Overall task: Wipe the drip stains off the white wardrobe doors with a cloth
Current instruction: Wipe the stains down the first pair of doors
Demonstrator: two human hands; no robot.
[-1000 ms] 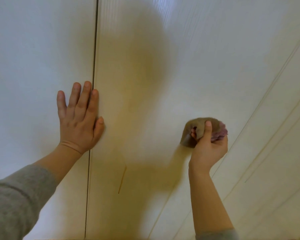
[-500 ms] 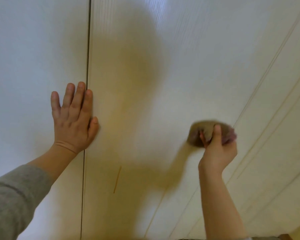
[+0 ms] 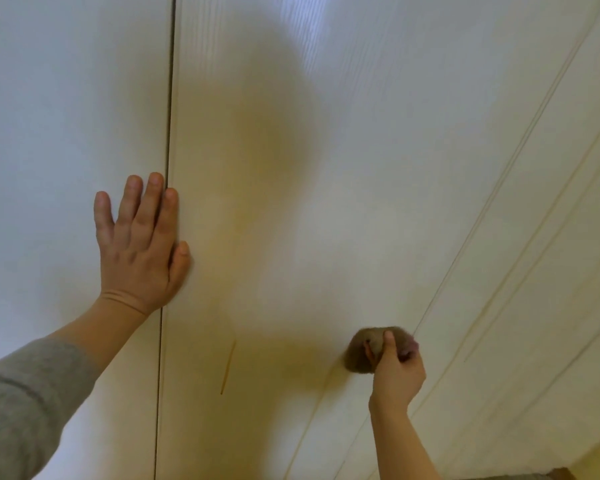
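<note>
Downward and leftward slid the right hand (image 3: 397,375), gripping the cloth (image 3: 357,356); the left hand (image 3: 139,251) presses the door (image 3: 326,202), fingers (image 3: 153,202) straight.

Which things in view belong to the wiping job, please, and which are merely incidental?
Job: cloth, gripped by the right hand; orange drip stain; wardrobe doors; left hand, flat against the doors.
Incidental: grey sleeve; shadow on the door.

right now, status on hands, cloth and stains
Left hand flat on the wardrobe doors at the seam. Right hand grips cloth against the doors. Orange drip streak unwiped, left of cloth. Nothing between them.
</note>
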